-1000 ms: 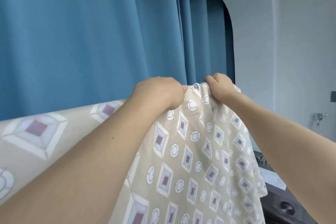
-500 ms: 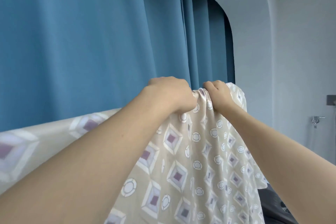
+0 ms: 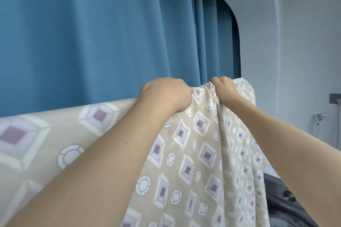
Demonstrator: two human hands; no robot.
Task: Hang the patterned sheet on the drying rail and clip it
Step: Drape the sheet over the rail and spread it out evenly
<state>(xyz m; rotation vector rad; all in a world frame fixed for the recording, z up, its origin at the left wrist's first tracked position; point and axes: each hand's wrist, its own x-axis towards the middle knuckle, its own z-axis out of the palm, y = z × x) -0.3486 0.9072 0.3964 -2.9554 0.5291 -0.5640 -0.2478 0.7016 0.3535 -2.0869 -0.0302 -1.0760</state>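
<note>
Curtain [image 3: 83, 33]: a wide teal drape fills most of what you see, falling in folds behind your hands as far as the pale wall on the right.
Wall [image 3: 304, 51]: plain and light, running down the right side past the curtain's edge, with a small metal tap [image 3: 320, 117] and a grey plate [image 3: 335, 98] fixed low on it.
Patterned sheet [image 3: 199, 153]: beige with purple-centred diamonds and white rings. You hold it raised in front of the curtain; its top edge runs from the left border up to your hands, and from there the cloth drops away toward the bottom right. The rail itself cannot be made out, so whether the sheet is over it cannot be told.
Dark object [image 3: 287, 199]: a dark rounded surface shows at the lower right, partly covered by the hanging cloth.
Left hand [image 3: 166, 95]: your fist is closed on the top edge of the sheet, knuckles up, forearm crossing the cloth from the lower left.
Right hand [image 3: 224, 88]: your fingers are curled tight over a bunched gather of the top edge, just beside your left hand, with a short puckered stretch of cloth between them.
</note>
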